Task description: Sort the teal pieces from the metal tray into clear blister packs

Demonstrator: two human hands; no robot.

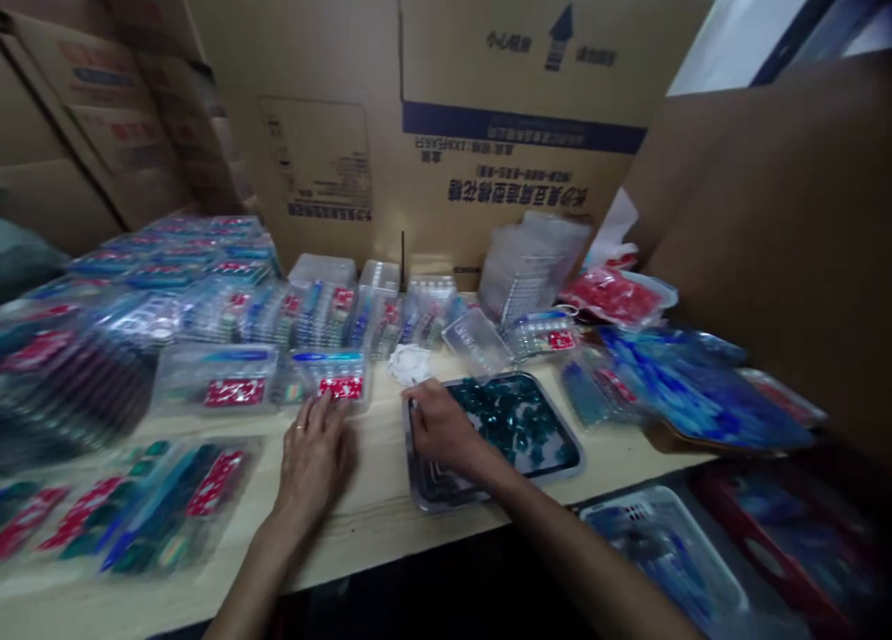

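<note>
My left hand (315, 456) lies flat on the pale wooden table (380, 501), fingers stretched toward a clear plastic case with a red label (333, 377); a ring shows on one finger. My right hand (439, 428) rests on the left part of a metal tray (425, 491) that holds a heap of small teal pieces (519, 422). Its fingers are curled down into the tray, and whether they hold anything is hidden. An empty clear case (476, 341) lies tilted just behind the tray.
Several filled clear cases with red labels stand in rows and stacks across the left and back of the table (229, 380). Bags of red (613, 296) and blue pieces (687, 389) lie right. Cardboard boxes (488, 111) wall the back. White baskets (662, 547) sit below.
</note>
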